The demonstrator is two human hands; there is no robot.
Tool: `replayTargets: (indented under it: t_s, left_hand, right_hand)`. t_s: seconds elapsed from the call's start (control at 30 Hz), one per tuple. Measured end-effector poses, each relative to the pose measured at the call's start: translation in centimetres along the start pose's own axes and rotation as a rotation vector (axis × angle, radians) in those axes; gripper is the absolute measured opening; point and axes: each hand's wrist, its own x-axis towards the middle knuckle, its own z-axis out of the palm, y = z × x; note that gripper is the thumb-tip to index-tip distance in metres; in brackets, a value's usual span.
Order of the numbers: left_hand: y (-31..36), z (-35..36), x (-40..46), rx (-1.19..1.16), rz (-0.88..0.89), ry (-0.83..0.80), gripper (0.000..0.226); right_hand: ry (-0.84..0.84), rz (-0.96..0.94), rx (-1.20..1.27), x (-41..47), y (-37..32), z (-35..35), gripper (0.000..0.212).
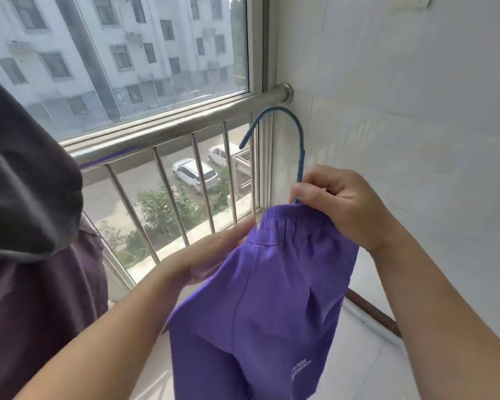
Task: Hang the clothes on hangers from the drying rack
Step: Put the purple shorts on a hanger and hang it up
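A pair of purple shorts with an elastic waistband and small white lettering hangs from a blue hanger; only the hook and neck of the hanger show above the waistband. My right hand grips the hanger's neck together with the right end of the waistband. With straight fingers, my left hand lies flat against the left side of the shorts, partly behind the cloth. The hook sits just below the steel rail, not touching it.
Dark grey and maroon garments hang close on the left. Vertical steel bars run below the rail in front of the window. A white tiled wall stands close on the right, with a pale floor below.
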Motion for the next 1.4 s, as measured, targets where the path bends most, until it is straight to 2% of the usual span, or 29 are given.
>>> replayTargets:
  t_s: [0.07,0.17,0.27,0.37,0.47,0.6,0.67,0.8,0.87,0.9,0.97,1.03,1.1,1.17,1.23,1.3,1.4]
  left_hand:
    - [0.0,-0.5,-0.1,0.144,0.043,0.061,0.029]
    - [-0.2,-1.7,-0.2,0.270,0.053,0.072,0.041]
    - [-0.2,-2.9,0.1,0.335,0.086,0.188,0.041]
    - [0.4,-3.5,0.4,0.552,0.195,0.286,0.044]
    - [1.1,-3.0,0.3,0.860,0.338,0.281,0.048]
    - [0.7,-2.1,0.5,1.101,0.396,0.231,0.046]
    - [0.3,-1.8,0.6,1.194,0.366,0.224,0.043]
    - [0.2,-1.4,0.6,1.283,0.291,0.213,0.018]
    - [0.2,-1.2,0.8,1.339,0.255,0.216,0.011]
    - [0.3,-1.0,1.0,1.366,0.239,0.227,0.011]
    - [0.4,-0.4,1.3,1.393,0.230,0.267,0.012]
    - [0.3,0.2,1.5,1.388,0.258,0.326,0.017]
    - [0.3,0.5,1.4,1.327,0.315,0.392,0.034]
    - [0.4,0.5,1.1,1.173,0.360,0.443,0.059]
    - [0.6,0.4,0.9,0.987,0.373,0.469,0.074]
    - [0.7,0.0,0.8,0.854,0.362,0.516,0.071]
    - [0.6,-0.2,0.8,0.892,0.294,0.542,0.040]
  right_hand:
    - [-0.001,0.047,0.034,-0.5,0.9,-0.1,0.023]
    - [-0.012,0.109,0.044,-1.3,2.3,-0.1,0.025]
    - [-0.044,0.161,-0.027,-1.9,3.8,0.1,0.025]
    - [-0.102,0.193,-0.183,-2.0,5.4,0.7,0.028]
    - [-0.172,0.217,-0.456,-1.7,7.1,1.4,0.033]
    - [-0.102,0.167,-0.745,-1.5,8.3,2.3,0.028]
    - [-0.014,0.139,-0.734,-1.5,8.5,2.5,0.028]
    - [0.189,0.140,-0.418,-1.4,8.2,1.8,0.037]
    - [0.195,0.124,-0.385,-1.5,8.3,1.7,0.033]
    - [0.150,0.111,-0.455,-1.5,8.4,1.9,0.029]
    - [0.040,0.092,-0.637,-1.6,8.6,2.5,0.023]
    - [0.067,0.070,-0.697,-1.6,8.8,2.7,0.021]
    - [0.149,0.078,-0.629,-1.6,8.5,2.5,0.020]
    - [0.195,0.096,-0.528,-1.4,8.2,2.0,0.021]
    - [0.205,0.097,-0.479,-1.4,8.1,1.6,0.022]
    - [0.217,0.086,-0.410,-1.4,7.9,1.2,0.024]
    - [0.260,0.091,-0.273,-1.4,7.6,1.0,0.030]
